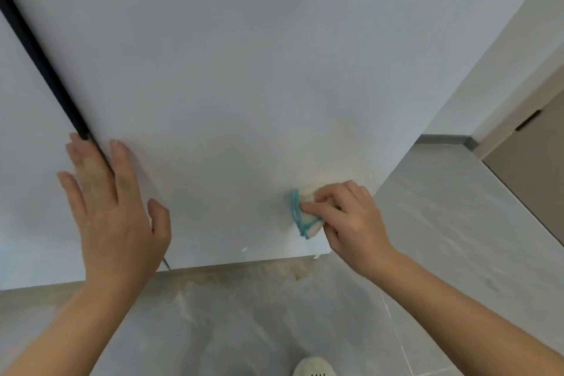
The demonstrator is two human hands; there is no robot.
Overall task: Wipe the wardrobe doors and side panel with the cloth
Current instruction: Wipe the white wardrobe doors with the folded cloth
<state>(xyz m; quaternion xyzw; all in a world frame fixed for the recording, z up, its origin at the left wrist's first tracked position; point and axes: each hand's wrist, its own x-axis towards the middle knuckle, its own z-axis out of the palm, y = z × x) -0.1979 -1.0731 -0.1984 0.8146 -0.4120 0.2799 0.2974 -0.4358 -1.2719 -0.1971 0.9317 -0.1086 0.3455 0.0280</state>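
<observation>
Standing right behind them here. Far left, the left hand [113, 217] is flat on the wardrobe with its fingers spread, lying across the dark seam [45, 70] between two panels. My guess is it's bracing the door [244, 70] so it doesn't swing or rattle under the rubbing, and steadying the person while they lean low.

Moving right, the cloth [312, 226] is white with teal edging. It's bunched small and pressed against the lower right part of that door, near its bottom edge. The right hand [351, 220] pinches it with curled fingers, which probably puts more pressure on one spot.

Below is grey tiled floor [457, 253] with a yellowish stain under the door, and a pale shoe [314, 368].

No brand, label or writing readable anywhere, not even on the cloth.
</observation>
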